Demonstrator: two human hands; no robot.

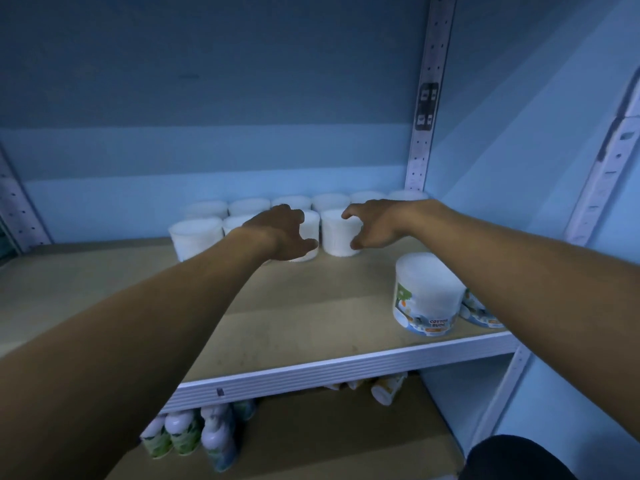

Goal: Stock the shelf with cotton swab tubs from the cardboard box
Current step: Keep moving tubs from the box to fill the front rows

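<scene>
White cotton swab tubs stand in two rows at the back of the wooden shelf (294,323). The rear row (249,205) holds several tubs. In the front row, my left hand (280,233) curls over and around one tub (311,226), thumb on its front. Right beside it, my right hand (375,225) wraps a second tub (336,233) from the right, fingers at its rim and thumb low on its side. Both tubs rest on the shelf. Two more front-row tubs (195,237) stand to the left. The cardboard box is out of view.
A labelled cotton bud tub (427,296) stands near the shelf's front right edge, with another (479,311) partly hidden behind my right forearm. A perforated metal upright (429,98) rises at the back right. Bottles (187,434) stand on the lower shelf. A dark rounded shape (512,459) fills the bottom right corner.
</scene>
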